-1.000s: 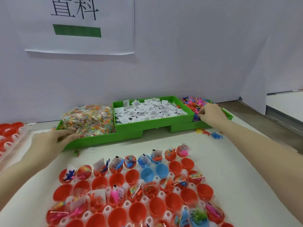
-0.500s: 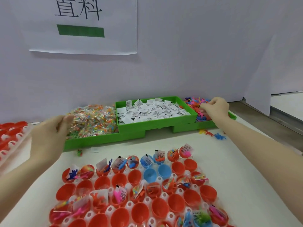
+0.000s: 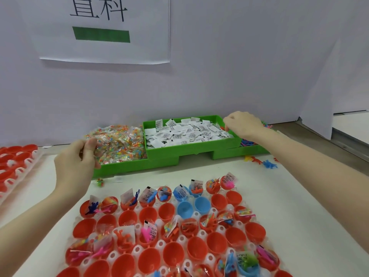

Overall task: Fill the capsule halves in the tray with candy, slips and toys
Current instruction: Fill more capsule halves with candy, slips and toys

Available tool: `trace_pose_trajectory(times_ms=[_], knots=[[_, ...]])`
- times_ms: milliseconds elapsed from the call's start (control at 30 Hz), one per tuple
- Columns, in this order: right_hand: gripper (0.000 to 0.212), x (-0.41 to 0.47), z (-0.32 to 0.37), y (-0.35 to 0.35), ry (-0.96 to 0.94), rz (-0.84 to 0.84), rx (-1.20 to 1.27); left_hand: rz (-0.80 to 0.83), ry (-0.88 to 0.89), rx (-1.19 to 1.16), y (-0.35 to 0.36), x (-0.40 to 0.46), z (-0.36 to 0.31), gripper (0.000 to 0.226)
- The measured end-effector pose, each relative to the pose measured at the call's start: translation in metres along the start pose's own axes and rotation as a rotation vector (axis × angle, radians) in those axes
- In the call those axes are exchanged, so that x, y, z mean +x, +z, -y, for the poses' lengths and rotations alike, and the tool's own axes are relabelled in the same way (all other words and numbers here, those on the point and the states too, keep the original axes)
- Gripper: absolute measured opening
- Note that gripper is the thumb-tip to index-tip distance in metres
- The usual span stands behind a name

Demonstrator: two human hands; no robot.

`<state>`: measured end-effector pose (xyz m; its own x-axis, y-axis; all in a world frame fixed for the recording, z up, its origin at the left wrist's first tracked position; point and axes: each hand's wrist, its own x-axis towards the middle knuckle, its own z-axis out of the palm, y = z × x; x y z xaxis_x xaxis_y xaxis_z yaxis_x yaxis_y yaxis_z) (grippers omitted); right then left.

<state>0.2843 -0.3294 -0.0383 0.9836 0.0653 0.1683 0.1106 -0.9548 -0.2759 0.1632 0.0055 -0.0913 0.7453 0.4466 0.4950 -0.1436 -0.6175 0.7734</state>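
Note:
A white tray point(image 3: 137, 250) near me holds red capsule halves point(image 3: 173, 254) and a few blue ones point(image 3: 184, 209); several hold candy, slips and toys, others are bare. Behind it stand green bins: candy packets point(image 3: 121, 143) on the left, paper slips point(image 3: 185, 132) in the middle, and toys point(image 3: 247, 142) on the right, mostly hidden by my arm. My left hand point(image 3: 76, 162) is raised at the candy bin's left end, fingers pinched on a clear candy packet. My right hand point(image 3: 244, 124) hovers over the slips bin's right edge, fingertips closed on a small reddish toy.
A second tray of red halves point(image 3: 12, 162) lies at the far left edge. Loose toys point(image 3: 266, 163) sit on the table right of the bins, and a stray candy point(image 3: 99, 181) lies in front of the candy bin. A white wall with a paper sign point(image 3: 103, 29) stands close behind.
My left hand rose from the bin's front rim with a candy packet. My right hand left the toy bin and moved left over the slips bin.

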Motion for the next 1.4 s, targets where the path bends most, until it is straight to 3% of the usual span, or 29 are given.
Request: trace_pose_trajectory(times_ms=[133, 267, 467, 633, 733, 800, 867, 933, 1000, 1100, 1200, 1333, 1400], knots=[[0.036, 0.000, 0.005, 0.002, -0.014, -0.020, -0.258, -0.003, 0.041, 0.017, -0.002, -0.004, -0.002, 0.031], [0.038, 0.001, 0.011, 0.000, 0.086, -0.008, -0.384, 0.009, 0.054, 0.023, -0.005, -0.005, 0.000, 0.030], [0.025, 0.001, 0.016, 0.001, 0.247, 0.071, -0.266, -0.005, 0.102, 0.038, -0.006, -0.009, -0.003, 0.029], [0.026, -0.004, 0.026, 0.001, 0.168, -0.086, -0.231, 0.009, 0.107, 0.026, -0.010, -0.012, -0.003, 0.027], [0.007, -0.011, 0.030, 0.001, 0.016, -0.233, -0.188, 0.008, 0.078, -0.013, -0.013, -0.015, -0.008, 0.027], [0.016, -0.017, 0.034, -0.001, -0.027, -0.299, -0.037, 0.011, 0.020, -0.082, -0.015, -0.020, -0.017, 0.028], [0.015, -0.030, 0.045, -0.007, -0.019, -0.322, 0.339, 0.032, -0.062, -0.160, -0.016, -0.028, -0.027, 0.029], [0.009, -0.054, 0.064, -0.015, -0.006, -0.229, 0.810, 0.088, -0.213, -0.312, -0.017, -0.040, -0.043, 0.026], [0.011, -0.087, 0.083, -0.021, -0.004, -0.061, 1.076, 0.189, -0.398, -0.496, -0.018, -0.055, -0.063, 0.021], [0.012, -0.141, 0.104, -0.027, -0.052, 0.195, 1.247, 0.378, -0.580, -0.726, -0.022, -0.077, -0.097, 0.015], [0.016, -0.187, 0.115, -0.031, -0.107, 0.313, 1.353, 0.524, -0.623, -0.874, -0.034, -0.100, -0.124, 0.016], [0.014, -0.232, 0.120, -0.024, -0.157, 0.236, 1.317, 0.533, -0.657, -0.951, -0.057, -0.126, -0.142, 0.026], [0.013, -0.248, 0.122, -0.020, -0.162, 0.178, 1.254, 0.558, -0.574, -0.856, -0.068, -0.140, -0.145, 0.020]])
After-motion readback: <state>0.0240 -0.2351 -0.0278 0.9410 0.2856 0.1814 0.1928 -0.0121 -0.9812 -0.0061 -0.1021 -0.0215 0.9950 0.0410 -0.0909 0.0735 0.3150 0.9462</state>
